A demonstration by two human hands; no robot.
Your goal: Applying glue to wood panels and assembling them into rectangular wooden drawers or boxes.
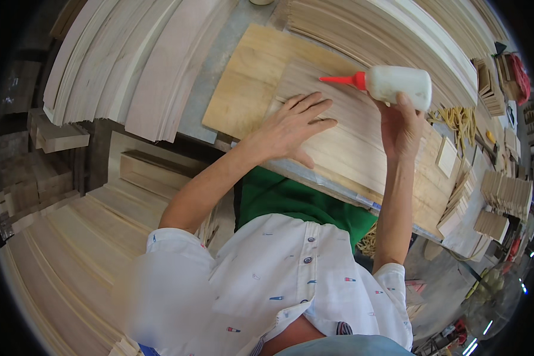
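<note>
A fanned stack of long pale wooden slats [130, 71] lies at the left. The left hand [293, 126] presses flat, fingers spread wide, on a row of thin light wood strips [353, 148] laid over a square plywood board [249, 77]. The right hand [400, 127] grips a white squeeze bottle with a red nozzle [391, 83], tipped sideways just above the strips. A hard squeeze could flood glue, and the strips may slide apart if the pressing palm shifts.
</note>
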